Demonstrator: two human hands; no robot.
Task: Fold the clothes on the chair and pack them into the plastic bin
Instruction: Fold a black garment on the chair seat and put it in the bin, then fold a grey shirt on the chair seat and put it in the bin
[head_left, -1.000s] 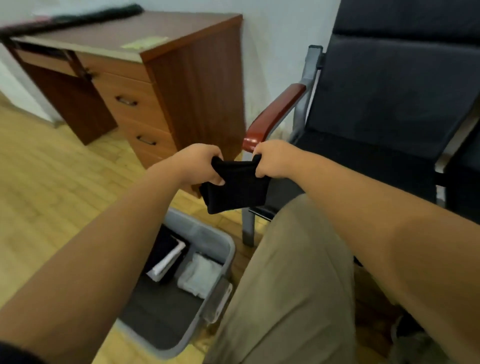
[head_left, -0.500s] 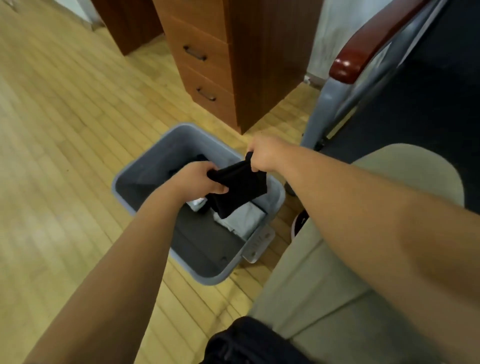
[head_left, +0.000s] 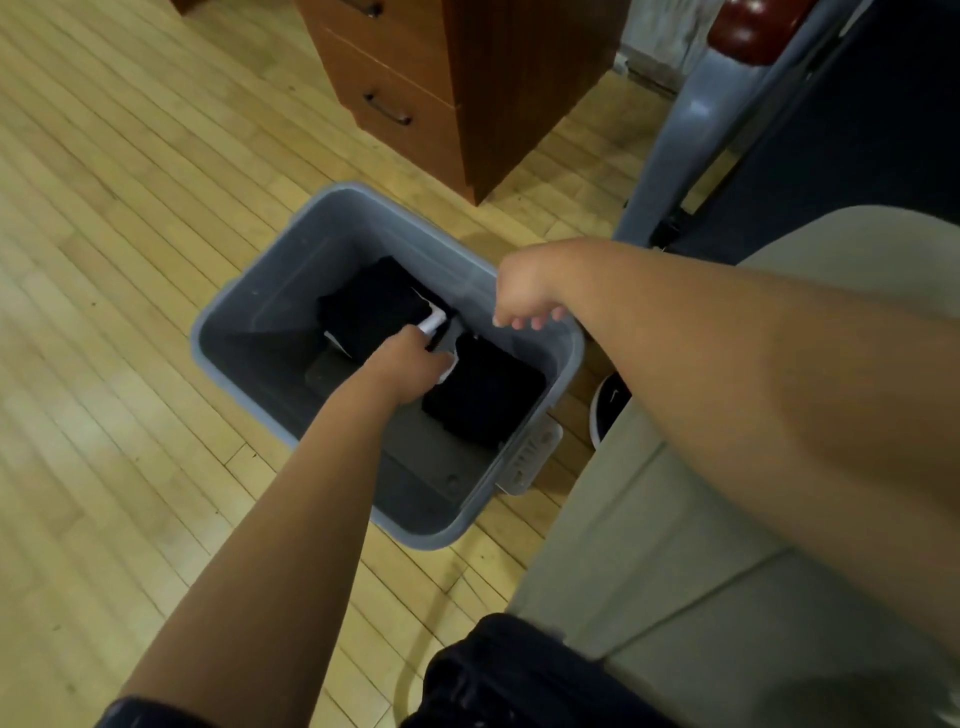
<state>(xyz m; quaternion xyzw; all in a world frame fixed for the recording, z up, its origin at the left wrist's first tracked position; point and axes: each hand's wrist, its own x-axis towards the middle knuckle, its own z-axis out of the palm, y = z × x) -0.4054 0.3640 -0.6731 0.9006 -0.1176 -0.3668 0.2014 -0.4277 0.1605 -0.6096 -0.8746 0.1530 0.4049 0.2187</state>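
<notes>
- Head view: left hand (head_left: 410, 364) down in the plastic bin (head_left: 249, 296); I cannot tell its grip.
- Folded black garment (head_left: 483, 400) lies just right of it.
- Right hand (head_left: 524, 299) hovers nearby, loosely curled, empty.

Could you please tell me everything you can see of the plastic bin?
The plastic bin is a grey rectangular tub with rounded corners and a thick rim. It has no lid on and stands upright on the wooden floor. A pale latch hangs at its near right end. Inside lie folded black garments and something white, with some grey bottom showing. The left hand reaches inside, and the right hand hovers over the rim.
</notes>
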